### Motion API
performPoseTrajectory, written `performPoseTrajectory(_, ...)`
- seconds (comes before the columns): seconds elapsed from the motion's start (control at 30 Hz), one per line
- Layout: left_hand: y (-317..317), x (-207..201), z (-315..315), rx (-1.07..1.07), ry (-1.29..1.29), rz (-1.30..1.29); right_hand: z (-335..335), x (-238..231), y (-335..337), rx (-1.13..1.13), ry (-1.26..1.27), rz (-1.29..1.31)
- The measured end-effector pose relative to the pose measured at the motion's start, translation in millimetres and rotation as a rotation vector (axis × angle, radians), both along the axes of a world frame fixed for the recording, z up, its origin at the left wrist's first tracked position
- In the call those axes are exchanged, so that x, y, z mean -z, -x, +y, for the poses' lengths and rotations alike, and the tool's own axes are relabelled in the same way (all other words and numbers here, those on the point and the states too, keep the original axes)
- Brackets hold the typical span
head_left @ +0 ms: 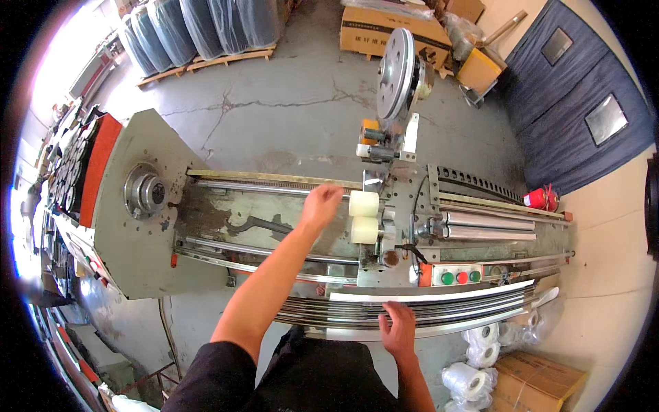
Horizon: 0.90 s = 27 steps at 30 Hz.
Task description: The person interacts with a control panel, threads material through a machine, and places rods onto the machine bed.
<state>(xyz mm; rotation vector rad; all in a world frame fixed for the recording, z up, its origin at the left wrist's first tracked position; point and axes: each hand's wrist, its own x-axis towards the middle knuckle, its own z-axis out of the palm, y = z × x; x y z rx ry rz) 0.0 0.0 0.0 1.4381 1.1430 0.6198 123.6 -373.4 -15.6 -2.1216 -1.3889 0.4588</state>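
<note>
Over the machine bed, my left hand (322,207) reaches forward with its fingers curled together. It is just left of two pale, cream-coloured rollers (364,204), mounted one in front of the other on the carriage (405,199). Whether anything thin is between those fingers cannot be made out. Nearer to me, my right hand (398,328) is at a row of long metal rods (453,312), fingers apart over them, holding nothing visible. A dark wrench-like tool (259,225) lies on the bed, left of my left forearm.
A headstock with a round chuck (145,192) stands left. A control box (458,276) with coloured buttons sits right of the carriage, near two shiny rollers (489,225). A large flanged wheel (396,74) rises behind. Plastic-wrapped rolls (473,381) and a cardboard box (535,381) are at lower right.
</note>
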Motion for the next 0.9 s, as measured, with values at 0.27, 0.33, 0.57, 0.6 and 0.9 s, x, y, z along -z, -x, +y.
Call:
performPoseTrajectory(0.27,221.8,30.4,-182.2,-0.188,0.101,-0.141,-20.7,-33.8,124.0,-0.101,0.0,0.153)
performPoseTrajectory(0.33,274.0,14.9,-223.4,-0.259,0.122,-0.022,-14.5,-37.7,156.3,-0.152,0.049,0.231)
performPoseTrajectory(0.57,490.9,94.2,-305.1,-0.468,0.218,0.126,14.9,-66.9,303.5,-0.296,0.037,0.454)
performPoseTrajectory(0.6,508.1,98.5,-299.0,-0.454,0.235,0.145,24.8,-72.9,322.7,-0.277,0.022,0.477)
performPoseTrajectory(0.9,758.5,135.5,-210.7,-0.537,0.128,0.382,200.8,-174.9,613.1,-0.531,-0.364,0.495)
